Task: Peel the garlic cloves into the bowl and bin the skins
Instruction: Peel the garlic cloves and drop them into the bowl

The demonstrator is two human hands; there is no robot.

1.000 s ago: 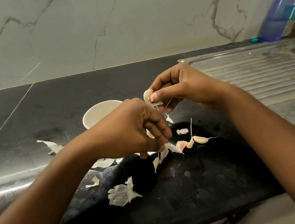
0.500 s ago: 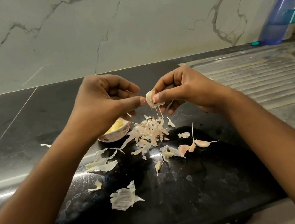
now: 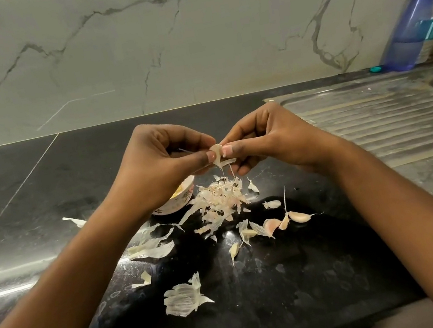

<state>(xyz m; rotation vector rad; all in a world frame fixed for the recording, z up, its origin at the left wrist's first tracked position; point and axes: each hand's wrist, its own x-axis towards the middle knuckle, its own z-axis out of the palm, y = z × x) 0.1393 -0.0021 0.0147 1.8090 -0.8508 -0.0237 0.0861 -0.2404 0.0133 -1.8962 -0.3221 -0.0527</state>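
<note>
At frame centre, the left hand (image 3: 163, 158) and right hand (image 3: 265, 137) pinched a small pale garlic clove (image 3: 217, 154), likely slippery, its papery skin tearing easily.

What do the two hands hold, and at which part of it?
One small pale garlic clove, with skin hanging below it: the left hand pinches its left side, the right hand its right side.
</note>
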